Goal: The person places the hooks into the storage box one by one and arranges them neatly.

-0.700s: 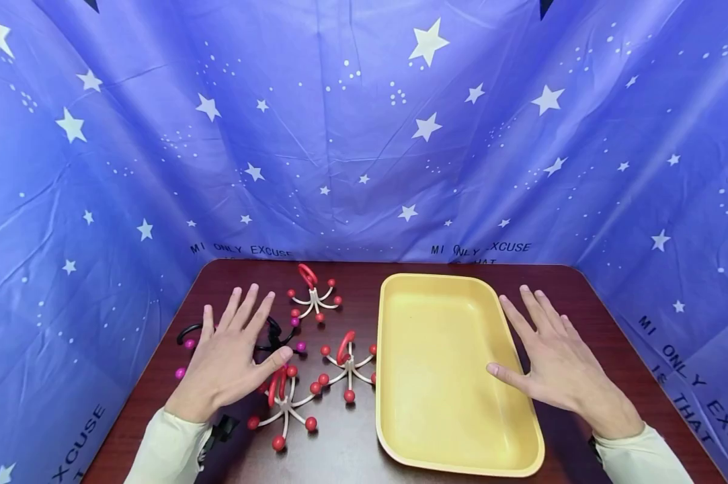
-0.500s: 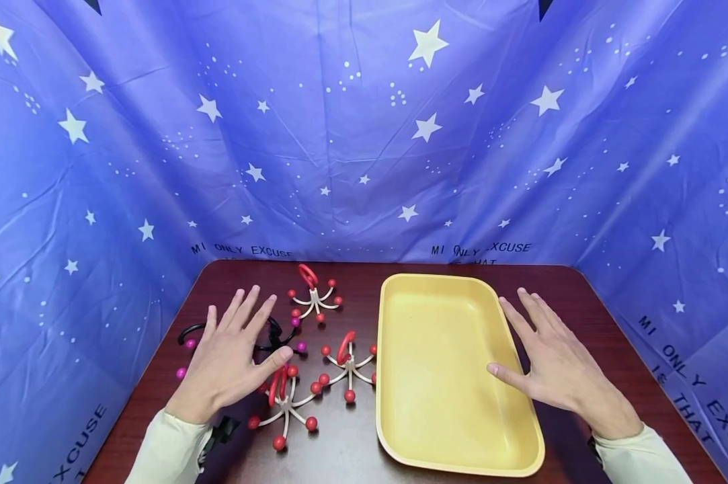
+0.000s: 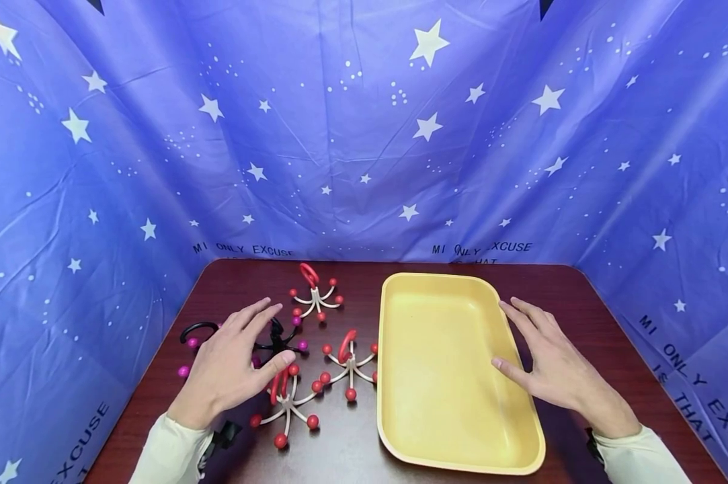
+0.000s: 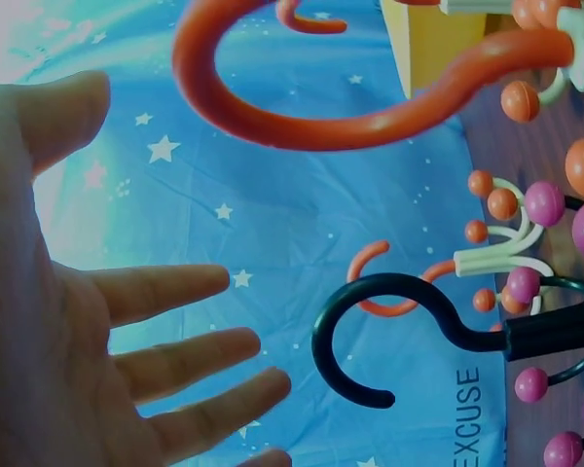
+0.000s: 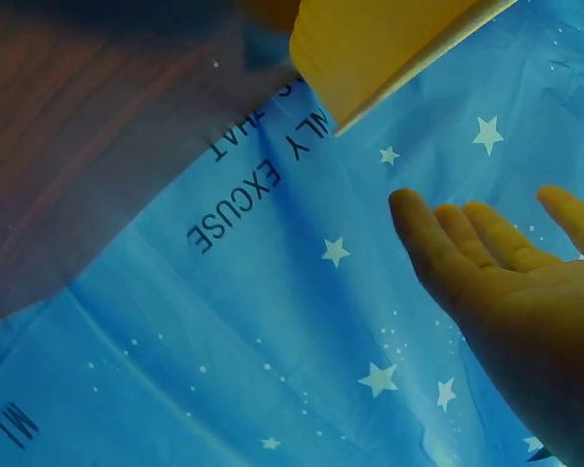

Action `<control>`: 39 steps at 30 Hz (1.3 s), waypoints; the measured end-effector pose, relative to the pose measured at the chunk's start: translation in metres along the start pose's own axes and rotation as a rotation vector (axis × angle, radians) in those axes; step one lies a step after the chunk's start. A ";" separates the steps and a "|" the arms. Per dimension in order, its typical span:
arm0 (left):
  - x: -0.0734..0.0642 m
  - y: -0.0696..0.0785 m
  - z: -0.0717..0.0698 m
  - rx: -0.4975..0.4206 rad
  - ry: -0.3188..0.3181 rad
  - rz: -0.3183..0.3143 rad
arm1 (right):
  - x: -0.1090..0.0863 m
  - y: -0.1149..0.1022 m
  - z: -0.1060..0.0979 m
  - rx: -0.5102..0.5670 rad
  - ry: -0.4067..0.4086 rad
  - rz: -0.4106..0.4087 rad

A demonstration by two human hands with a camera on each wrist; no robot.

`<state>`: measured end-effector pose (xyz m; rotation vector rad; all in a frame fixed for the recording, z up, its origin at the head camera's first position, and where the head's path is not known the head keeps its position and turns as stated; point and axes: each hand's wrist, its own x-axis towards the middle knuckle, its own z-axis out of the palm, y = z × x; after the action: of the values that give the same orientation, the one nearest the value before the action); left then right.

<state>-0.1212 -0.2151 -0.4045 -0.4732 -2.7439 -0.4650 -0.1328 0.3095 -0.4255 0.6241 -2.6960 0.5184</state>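
Note:
My left hand (image 3: 221, 376) hovers over the left side of the table, holding nothing, its thumb overlapping a white hanging rack with red ball tips and a red hook (image 3: 288, 405). Below this hand lies a black rack with magenta balls (image 3: 278, 345); a second black hook (image 3: 197, 327) pokes out beyond it, its body hidden. Two more white-and-red racks stand nearby, one at the back (image 3: 314, 298) and one beside the tray (image 3: 351, 366). My right hand (image 3: 560, 373), also holding nothing, is above the right edge of the yellow tray (image 3: 436, 383), fingers relaxed.
The tray, with nothing in it, takes up the right-centre of the dark red wooden table (image 3: 339, 450). A blue star-patterned cloth (image 3: 364, 134) surrounds the table at the back and both sides.
The spread fingers of both hands have drawn in and dipped a little. Racks and tray stay where they were; the head view has shifted slightly.

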 end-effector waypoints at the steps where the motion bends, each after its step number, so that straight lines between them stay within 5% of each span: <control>1: -0.001 0.001 0.000 -0.009 0.010 0.004 | 0.000 0.000 0.001 0.012 -0.002 0.005; 11: -0.010 0.003 -0.002 -0.110 0.097 0.047 | -0.005 0.010 0.008 0.063 0.026 0.003; 22: -0.020 0.000 -0.001 -0.277 0.028 0.039 | -0.008 0.026 0.019 0.154 0.081 0.051; 39: -0.033 -0.003 0.008 -0.517 -0.065 0.025 | -0.014 0.038 0.029 0.324 -0.048 0.222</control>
<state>-0.0947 -0.2241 -0.4241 -0.6503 -2.6547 -1.1798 -0.1455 0.3340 -0.4672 0.4211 -2.7641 1.0253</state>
